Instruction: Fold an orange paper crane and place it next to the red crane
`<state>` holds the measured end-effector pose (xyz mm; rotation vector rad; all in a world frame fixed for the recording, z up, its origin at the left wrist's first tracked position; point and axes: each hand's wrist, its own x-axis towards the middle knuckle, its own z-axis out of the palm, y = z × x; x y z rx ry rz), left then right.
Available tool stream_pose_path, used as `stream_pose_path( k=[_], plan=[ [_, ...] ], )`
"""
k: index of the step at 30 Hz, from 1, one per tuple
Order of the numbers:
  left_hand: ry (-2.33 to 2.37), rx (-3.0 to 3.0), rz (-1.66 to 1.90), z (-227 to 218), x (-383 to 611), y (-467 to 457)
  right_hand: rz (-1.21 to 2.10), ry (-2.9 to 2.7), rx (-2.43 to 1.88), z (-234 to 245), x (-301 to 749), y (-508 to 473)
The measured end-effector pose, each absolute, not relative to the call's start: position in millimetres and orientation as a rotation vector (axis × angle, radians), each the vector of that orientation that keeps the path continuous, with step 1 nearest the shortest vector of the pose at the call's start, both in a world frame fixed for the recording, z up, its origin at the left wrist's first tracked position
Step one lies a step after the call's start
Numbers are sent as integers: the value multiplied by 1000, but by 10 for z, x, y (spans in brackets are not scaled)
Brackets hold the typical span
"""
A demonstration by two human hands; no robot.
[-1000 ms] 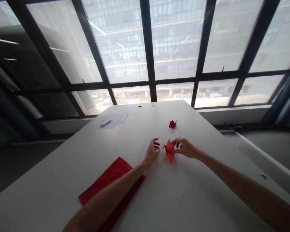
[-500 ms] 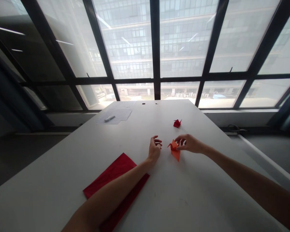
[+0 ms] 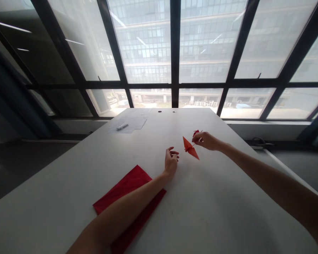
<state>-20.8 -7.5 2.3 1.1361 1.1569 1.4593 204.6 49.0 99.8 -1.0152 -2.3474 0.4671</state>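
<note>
I'm pinching the orange paper crane [image 3: 190, 149] by its thin tip with my right hand [image 3: 205, 140], going gentle so the folds don't crush, while my left hand [image 3: 171, 163] is resting half-open and empty nearby.

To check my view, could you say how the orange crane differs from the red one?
The orange crane is larger and paler than the red crane. The right hand holds the orange one; the red one sits on the table, partly behind it. Both are folded paper.

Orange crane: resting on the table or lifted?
Apparently lifted: the right hand pinches the orange crane by a thin tip.
</note>
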Motion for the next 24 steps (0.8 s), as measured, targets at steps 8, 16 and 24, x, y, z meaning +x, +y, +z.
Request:
stream_pose_path(
  k=[8,16,24],
  plan=[
    [1139,1033,1450,4,-200,-55,386,-2444,-1230,1183,1704,1412],
    [1121,1034,1420,36,-186,-90,327,-2397,-1363,1318,1887,1486],
    [1130,1084,1417,47,-178,-96,346,-2666,-1442,1098,2675,1046]
  ],
)
